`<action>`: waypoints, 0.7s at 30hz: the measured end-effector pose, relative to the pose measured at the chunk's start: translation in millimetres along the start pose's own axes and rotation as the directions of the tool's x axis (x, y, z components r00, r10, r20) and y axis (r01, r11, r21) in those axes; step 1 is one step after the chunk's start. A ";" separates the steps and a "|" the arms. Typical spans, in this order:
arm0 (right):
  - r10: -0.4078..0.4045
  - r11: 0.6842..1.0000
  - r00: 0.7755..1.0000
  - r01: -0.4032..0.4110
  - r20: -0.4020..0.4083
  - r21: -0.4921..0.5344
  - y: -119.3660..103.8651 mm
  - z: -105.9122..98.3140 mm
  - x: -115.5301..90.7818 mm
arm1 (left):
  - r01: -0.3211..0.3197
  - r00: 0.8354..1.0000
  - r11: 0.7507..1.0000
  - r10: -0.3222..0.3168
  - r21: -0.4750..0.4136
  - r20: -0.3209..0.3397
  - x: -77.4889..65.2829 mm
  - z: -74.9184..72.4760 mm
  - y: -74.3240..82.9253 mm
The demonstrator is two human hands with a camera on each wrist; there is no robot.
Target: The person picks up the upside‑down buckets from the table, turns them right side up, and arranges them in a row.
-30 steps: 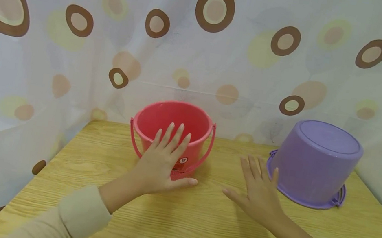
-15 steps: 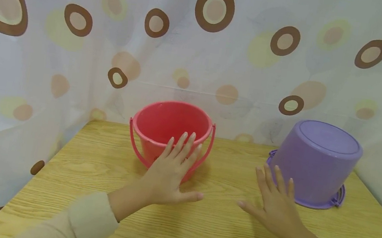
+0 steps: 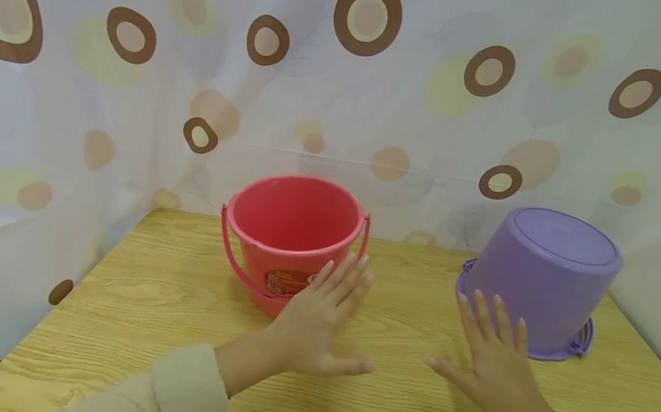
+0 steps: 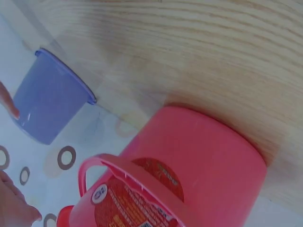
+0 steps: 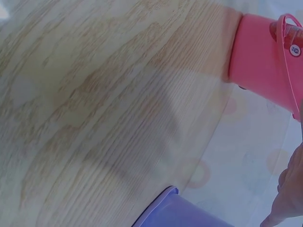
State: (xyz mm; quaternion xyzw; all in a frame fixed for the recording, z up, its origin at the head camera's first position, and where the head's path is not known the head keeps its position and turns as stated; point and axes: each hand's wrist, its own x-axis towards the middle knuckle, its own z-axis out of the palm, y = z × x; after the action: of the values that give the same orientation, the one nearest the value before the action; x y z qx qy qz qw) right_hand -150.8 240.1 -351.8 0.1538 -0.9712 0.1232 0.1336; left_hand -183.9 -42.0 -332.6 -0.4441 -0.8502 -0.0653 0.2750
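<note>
A red plastic bucket (image 3: 271,261) stands upright on the wooden table, its handle hanging down over a label on the front. To its right a purple bucket (image 3: 549,288) sits upside down, rim on the table. My left hand (image 3: 312,331) is spread flat in front of the red bucket, overlapping its right side in the head view, and holds nothing. My right hand (image 3: 500,377) is likewise spread with fingers straight, in front of the purple bucket and overlapping its lower left. In the left wrist view the red bucket (image 4: 203,156) shows large beside the hand.
The wooden table (image 3: 159,323) carries both buckets. A white curtain (image 3: 281,106) with brown and yellow circles hangs behind it and along both sides.
Both hands have drifted to the right and slightly toward the person, fingers staying spread. More of the red bucket's front label now shows. The buckets have stayed in place.
</note>
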 end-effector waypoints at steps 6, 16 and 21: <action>0.022 1.000 1.000 -0.022 0.013 0.010 9.3 -0.1 -5.4 | -0.027 0.999 0.999 0.027 -0.020 0.046 3.1 9.6 9.3; 0.041 0.999 0.999 -0.041 0.020 -0.017 26.0 8.7 -13.1 | 0.014 0.956 0.998 0.007 -0.069 0.293 8.6 25.7 23.1; 0.068 0.997 0.996 -0.066 0.055 -0.027 33.5 12.2 -14.9 | 0.052 0.933 0.995 -0.018 -0.087 0.359 12.1 35.0 26.8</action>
State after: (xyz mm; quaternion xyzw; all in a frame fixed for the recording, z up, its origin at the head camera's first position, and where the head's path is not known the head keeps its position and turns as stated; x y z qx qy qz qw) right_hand -151.0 271.5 -374.3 0.1229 -0.9807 0.1111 0.1040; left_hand -182.6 -4.9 -359.2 -0.4460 -0.8897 -0.0289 0.0930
